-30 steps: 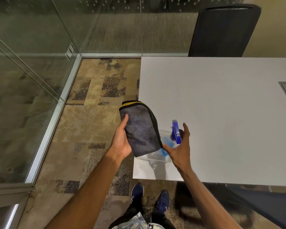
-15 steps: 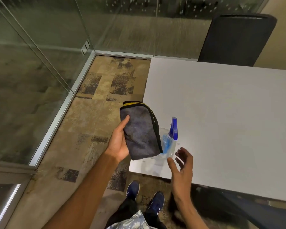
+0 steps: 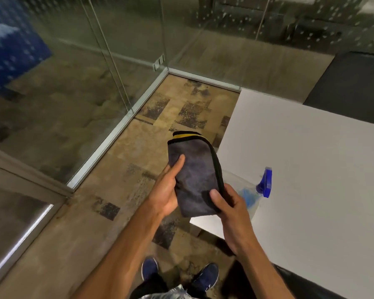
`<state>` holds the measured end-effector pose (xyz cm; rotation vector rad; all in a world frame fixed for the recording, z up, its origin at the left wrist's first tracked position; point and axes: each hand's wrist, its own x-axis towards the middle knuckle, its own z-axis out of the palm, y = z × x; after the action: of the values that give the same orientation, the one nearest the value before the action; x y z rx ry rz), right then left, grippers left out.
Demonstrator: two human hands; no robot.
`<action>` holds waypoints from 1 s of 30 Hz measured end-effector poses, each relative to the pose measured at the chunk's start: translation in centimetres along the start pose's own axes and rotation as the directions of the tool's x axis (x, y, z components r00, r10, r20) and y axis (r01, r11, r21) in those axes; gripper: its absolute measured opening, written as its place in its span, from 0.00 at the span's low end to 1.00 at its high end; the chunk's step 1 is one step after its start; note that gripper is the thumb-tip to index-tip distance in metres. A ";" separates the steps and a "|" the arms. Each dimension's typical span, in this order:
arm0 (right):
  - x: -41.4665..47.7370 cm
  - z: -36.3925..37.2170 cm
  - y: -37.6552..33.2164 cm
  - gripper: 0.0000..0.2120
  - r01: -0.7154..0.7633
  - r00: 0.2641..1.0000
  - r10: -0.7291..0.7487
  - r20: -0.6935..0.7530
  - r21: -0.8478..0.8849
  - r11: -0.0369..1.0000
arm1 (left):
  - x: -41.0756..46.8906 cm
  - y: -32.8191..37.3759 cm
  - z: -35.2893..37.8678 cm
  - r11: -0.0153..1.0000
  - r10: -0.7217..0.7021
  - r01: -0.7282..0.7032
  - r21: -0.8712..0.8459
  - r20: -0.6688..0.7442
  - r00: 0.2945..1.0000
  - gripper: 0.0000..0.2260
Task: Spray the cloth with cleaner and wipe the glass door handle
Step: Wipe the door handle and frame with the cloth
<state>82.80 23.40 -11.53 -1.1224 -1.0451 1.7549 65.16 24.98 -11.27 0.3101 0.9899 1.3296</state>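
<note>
A folded grey cloth (image 3: 194, 171) with black edging and a yellow band sits upright between both hands, over the floor beside the table's corner. My left hand (image 3: 165, 190) grips its left side, thumb pressed on the front. My right hand (image 3: 231, 208) pinches its lower right corner. The clear spray bottle (image 3: 249, 196) with a blue trigger head (image 3: 265, 183) stands on the white table (image 3: 311, 169) near its corner, just right of the cloth, with no hand on it. A thin slanted bar (image 3: 108, 50) shows on the glass at upper left; whether it is the door handle I cannot tell.
Glass walls (image 3: 73, 93) with metal floor rails enclose the corner at left and ahead. A dark chair (image 3: 354, 87) stands behind the table at upper right. Patterned carpet (image 3: 138, 147) covers the floor, and my blue shoes (image 3: 179, 275) are at the bottom.
My right hand let go of the spray bottle, pulled back, then came across and took hold of the cloth's lower corner. The view has swung left toward the glass corner.
</note>
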 end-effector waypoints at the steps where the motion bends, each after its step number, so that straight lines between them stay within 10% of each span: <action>1: 0.4 1.0 -0.1 0.26 -0.001 0.999 0.002 0.034 -0.021 1.000 | -0.6 0.9 -0.7 0.999 0.033 -0.033 0.003 -0.008 0.999 0.21; 11: 2.7 16.4 -0.8 0.23 -0.044 0.893 0.056 0.446 -0.036 0.998 | -7.3 12.7 -12.1 0.933 0.357 -0.352 0.068 -0.261 0.897 0.09; 30: 0.2 47.0 2.9 0.19 -0.277 0.396 0.270 0.877 -0.166 0.946 | -26.0 24.9 -31.1 0.780 0.577 -0.606 0.155 -0.551 0.603 0.11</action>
<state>38.16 12.19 -1.69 -0.2292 -1.4949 2.7499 27.45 -2.23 -0.86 0.2043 1.4305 2.1484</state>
